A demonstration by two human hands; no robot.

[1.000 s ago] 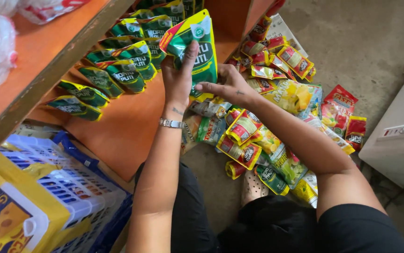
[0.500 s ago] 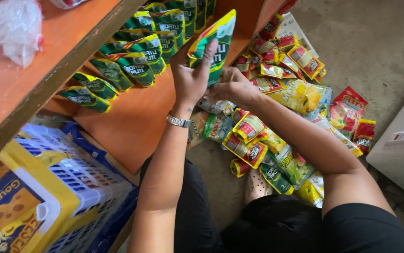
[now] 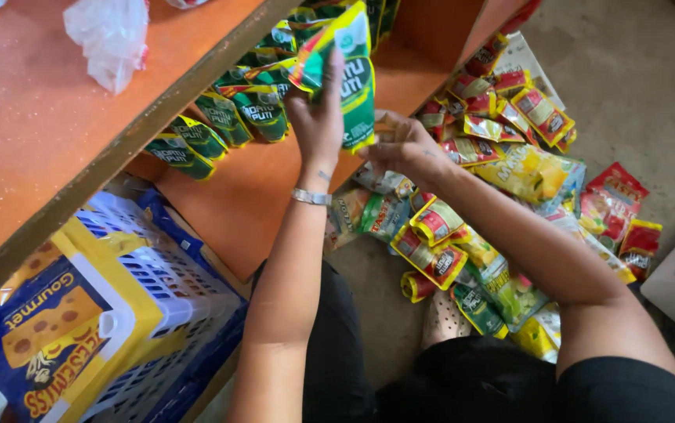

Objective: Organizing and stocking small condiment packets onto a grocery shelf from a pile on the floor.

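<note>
Left hand [image 3: 318, 117] grips the green pouches [image 3: 345, 70] at top centre; right hand [image 3: 404, 149] lies spread, holding nothing. Best kept upright against the shelved row [image 3: 220, 125].

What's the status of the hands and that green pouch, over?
Left hand gripping flat green and yellow plastic pouch above orange shelf. Right hand empty, over floor packets. Nothing blocking.

Green-yellow pouches [image 3: 345, 70] held upright against lower shelf. Row of like green pouches [image 3: 220, 125] stood at shelf back. Red, yellow, green sachets [image 3: 510, 157] heaped on floor. Blue-yellow snack bag [image 3: 47, 329] laid in basket.
</note>
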